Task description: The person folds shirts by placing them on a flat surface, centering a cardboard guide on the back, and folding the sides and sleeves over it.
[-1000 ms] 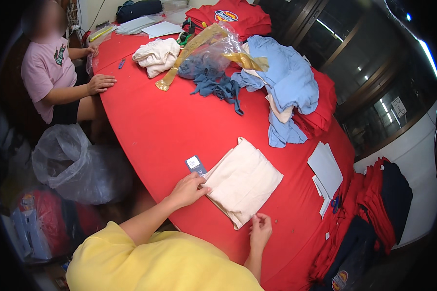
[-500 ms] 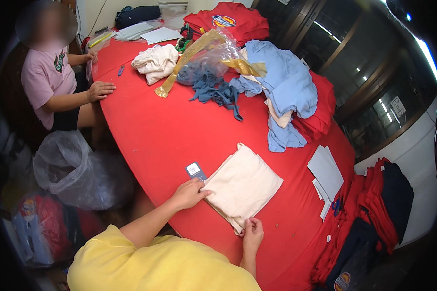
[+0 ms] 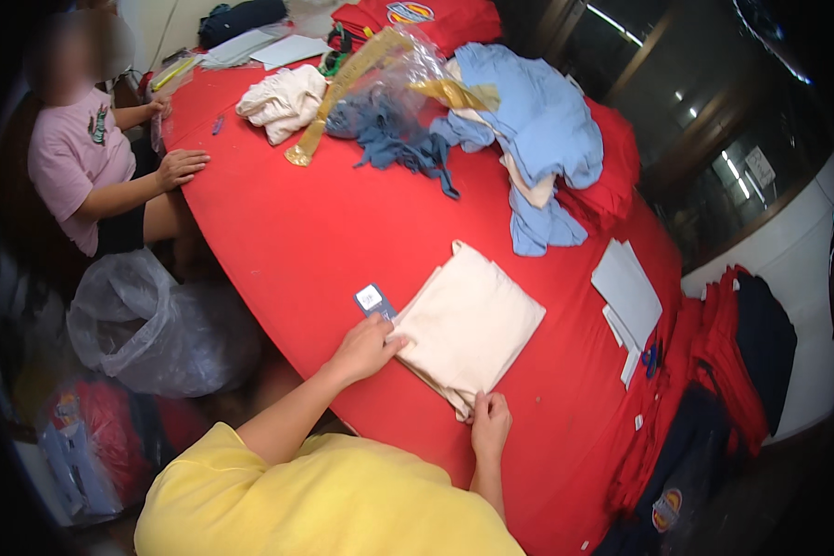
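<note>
Cream folded garment (image 3: 468,324) sits on the red table (image 3: 296,232), long axis running up-right from me. My left hand (image 3: 366,347) presses flat on its near-left corner by a small tag (image 3: 371,298); my right hand (image 3: 489,424) pinches the bottom corner.

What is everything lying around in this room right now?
folded garment: one, cream, table's near edge
tag: one, blue-grey, beside its left corner
table: one, red cloth
clothes heap: one, blue, cream and red, far right
cards: a few, grey, right edge
plastic bag: one, clear, floor at left
seated person: one, pink shirt, far left
left hand: on the garment's left corner, by the tag
right hand: pinching the garment's near corner
</note>
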`<action>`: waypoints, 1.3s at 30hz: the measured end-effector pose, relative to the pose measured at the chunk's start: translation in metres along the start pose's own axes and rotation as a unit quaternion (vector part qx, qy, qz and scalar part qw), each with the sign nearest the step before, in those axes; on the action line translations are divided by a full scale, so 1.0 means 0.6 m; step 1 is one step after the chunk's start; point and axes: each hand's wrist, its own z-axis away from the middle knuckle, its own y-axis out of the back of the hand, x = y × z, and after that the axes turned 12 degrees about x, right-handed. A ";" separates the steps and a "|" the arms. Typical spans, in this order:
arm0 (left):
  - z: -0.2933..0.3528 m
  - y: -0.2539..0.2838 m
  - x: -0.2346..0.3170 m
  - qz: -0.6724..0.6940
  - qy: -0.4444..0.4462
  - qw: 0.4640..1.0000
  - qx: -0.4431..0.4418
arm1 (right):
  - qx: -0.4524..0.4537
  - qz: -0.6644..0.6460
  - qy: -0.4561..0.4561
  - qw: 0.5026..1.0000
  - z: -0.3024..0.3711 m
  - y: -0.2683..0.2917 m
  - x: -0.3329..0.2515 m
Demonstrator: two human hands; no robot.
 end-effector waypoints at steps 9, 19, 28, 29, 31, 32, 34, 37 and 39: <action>-0.012 0.023 0.025 -0.078 0.035 0.996 0.006 | -0.013 0.118 0.206 0.971 0.046 -0.002 -0.029; -0.034 0.059 0.053 0.275 0.136 0.949 -0.076 | -0.025 0.162 0.356 0.920 0.040 0.008 -0.008; -0.156 0.217 0.114 0.516 -0.068 0.835 -0.177 | 0.032 0.041 0.484 0.874 -0.018 0.108 -0.240; -0.164 0.247 0.139 0.473 -0.134 0.861 -0.133 | 0.031 0.070 0.505 0.860 -0.024 0.118 -0.300; -0.195 0.287 0.168 0.414 -0.155 0.890 -0.111 | 0.026 0.093 0.457 0.884 -0.036 0.124 -0.370; -0.221 0.296 0.171 0.384 -0.149 0.905 -0.107 | 0.011 0.078 0.414 0.907 -0.047 0.122 -0.384; -0.266 0.280 0.162 0.329 -0.103 0.929 -0.138 | -0.050 -0.006 0.264 0.963 -0.069 0.095 -0.378; -0.335 0.218 0.113 0.229 -0.054 0.963 -0.128 | -0.176 -0.056 0.103 0.977 -0.132 0.023 -0.317; -0.389 0.158 0.062 0.131 -0.040 0.985 -0.108 | -0.200 -0.053 0.084 0.975 -0.188 -0.053 -0.242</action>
